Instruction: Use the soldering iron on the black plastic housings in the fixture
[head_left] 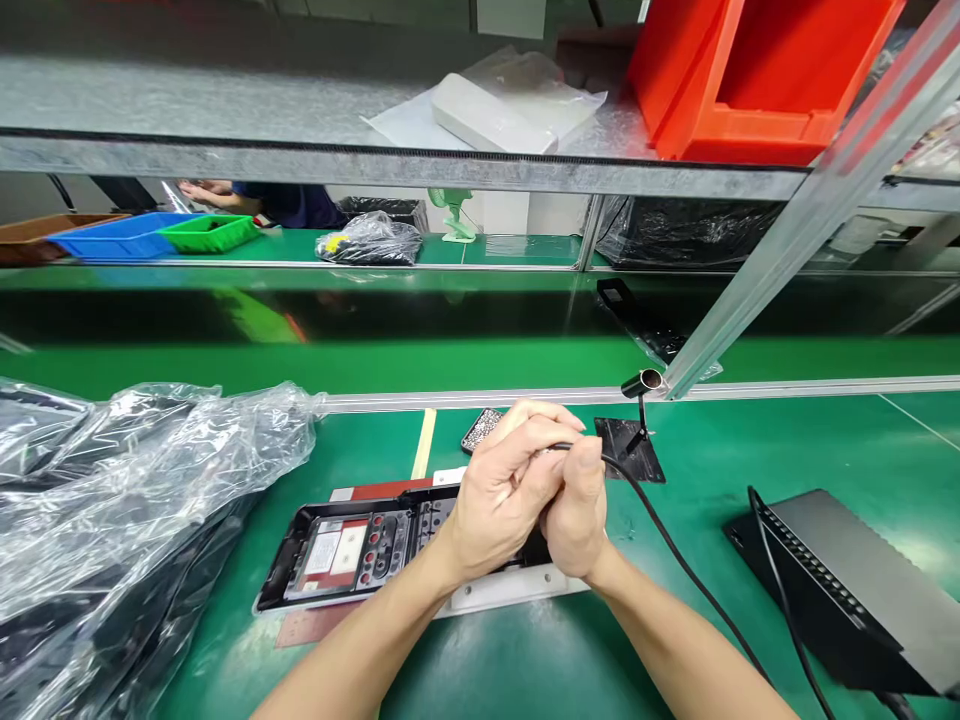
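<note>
My left hand (510, 490) and my right hand (577, 510) meet in front of me, fingers curled and closed together. A black cable (652, 510) comes out at the top between them, over my right thumb, and trails down to the lower right. Both hands grip this cable; whatever else lies inside them is hidden. Below them a black plastic housing (300, 540) with cut-outs and round holes rests in a white fixture (517, 590) on reddish-brown plates. My hands and forearms cover the housing's right part.
Plastic-wrapped black parts (150, 500) heap up at left. A small tray of metal bits (480, 430) and a tube holder (643, 383) on a black base stand behind my hands. A dark vented box (840, 580) sits right. Overhead are a shelf (300, 165), red bin (772, 120) and slanted post (787, 250).
</note>
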